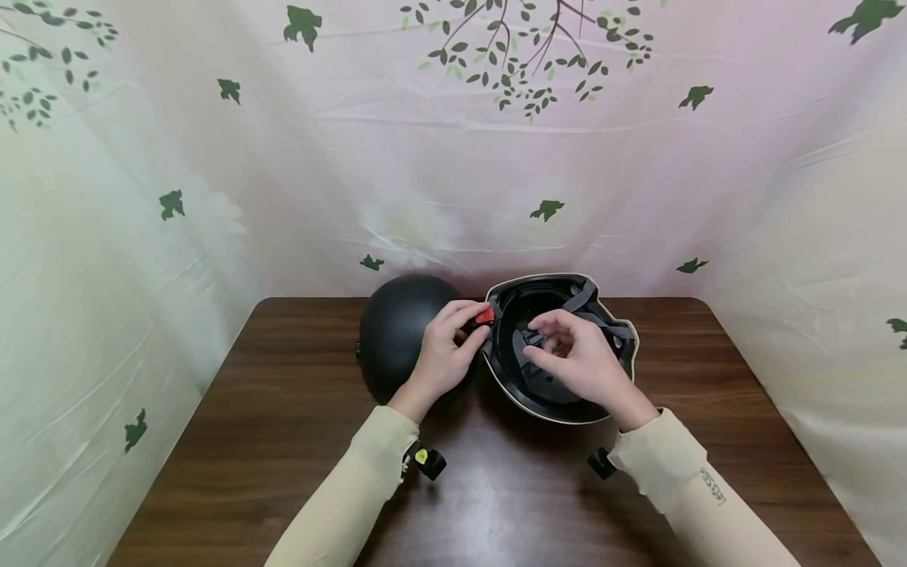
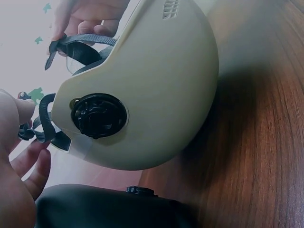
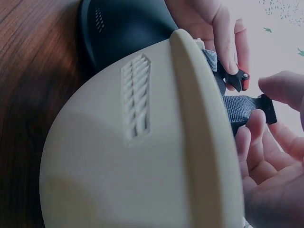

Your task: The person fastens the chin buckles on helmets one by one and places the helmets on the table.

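A beige helmet [image 2: 161,90] lies upside down, its black padded inside facing up in the head view. My left hand [image 1: 445,350] is at its left rim, pinching a red-and-black buckle [image 1: 485,316] on a chin strap between thumb and fingers. Over the helmet's opening is my right hand [image 1: 579,361], fingers bent around another grey strap [image 3: 241,108]. That strap stands up from the rim and ends in a black buckle piece [image 3: 268,109], with the right thumb and fingertips close about it. A round black dial [image 2: 99,115] shows on the beige shell.
Dome up, a black helmet [image 1: 400,327] sits just left of the beige one, partly behind my left forearm. Both rest on a dark wooden table [image 1: 298,441]. A pale printed cloth [image 1: 453,173] hangs behind the table and along both sides.
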Demonstrator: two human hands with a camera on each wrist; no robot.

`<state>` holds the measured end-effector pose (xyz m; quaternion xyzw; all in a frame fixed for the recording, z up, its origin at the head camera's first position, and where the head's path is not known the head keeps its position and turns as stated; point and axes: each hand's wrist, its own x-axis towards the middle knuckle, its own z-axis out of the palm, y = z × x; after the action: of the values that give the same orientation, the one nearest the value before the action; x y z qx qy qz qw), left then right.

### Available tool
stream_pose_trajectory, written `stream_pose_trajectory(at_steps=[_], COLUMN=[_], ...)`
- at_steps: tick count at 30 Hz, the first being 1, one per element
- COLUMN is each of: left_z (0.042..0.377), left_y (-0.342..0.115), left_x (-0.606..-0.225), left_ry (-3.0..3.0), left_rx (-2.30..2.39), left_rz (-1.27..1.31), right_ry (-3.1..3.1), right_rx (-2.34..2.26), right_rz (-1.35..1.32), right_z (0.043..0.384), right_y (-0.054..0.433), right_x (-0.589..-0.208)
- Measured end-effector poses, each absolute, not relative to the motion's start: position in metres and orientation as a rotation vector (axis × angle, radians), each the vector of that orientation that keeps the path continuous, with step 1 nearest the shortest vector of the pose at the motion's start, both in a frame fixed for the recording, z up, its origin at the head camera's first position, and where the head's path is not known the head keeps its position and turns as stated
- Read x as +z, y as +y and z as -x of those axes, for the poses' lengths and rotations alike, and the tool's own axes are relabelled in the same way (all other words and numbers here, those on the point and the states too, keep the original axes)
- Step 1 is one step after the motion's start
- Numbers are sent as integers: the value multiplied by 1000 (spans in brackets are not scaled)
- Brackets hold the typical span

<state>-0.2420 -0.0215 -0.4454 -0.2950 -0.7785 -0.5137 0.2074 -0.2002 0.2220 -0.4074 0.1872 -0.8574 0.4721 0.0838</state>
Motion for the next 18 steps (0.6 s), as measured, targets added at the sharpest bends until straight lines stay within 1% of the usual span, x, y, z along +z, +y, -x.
stream_pose_trajectory(at_steps=[7, 18], left_z=[243, 241], left_y=[-19, -15], left_x=[-447, -446], left_ry=[-2172, -2192], left_rx=[-1418, -1418], left_rz=[841, 887], right_ry=[-2550, -2569], right_rx=[1408, 1268], right_rz=[-561, -596], right_z=[200, 202], right_y=[224, 223], right_x=[-408, -406])
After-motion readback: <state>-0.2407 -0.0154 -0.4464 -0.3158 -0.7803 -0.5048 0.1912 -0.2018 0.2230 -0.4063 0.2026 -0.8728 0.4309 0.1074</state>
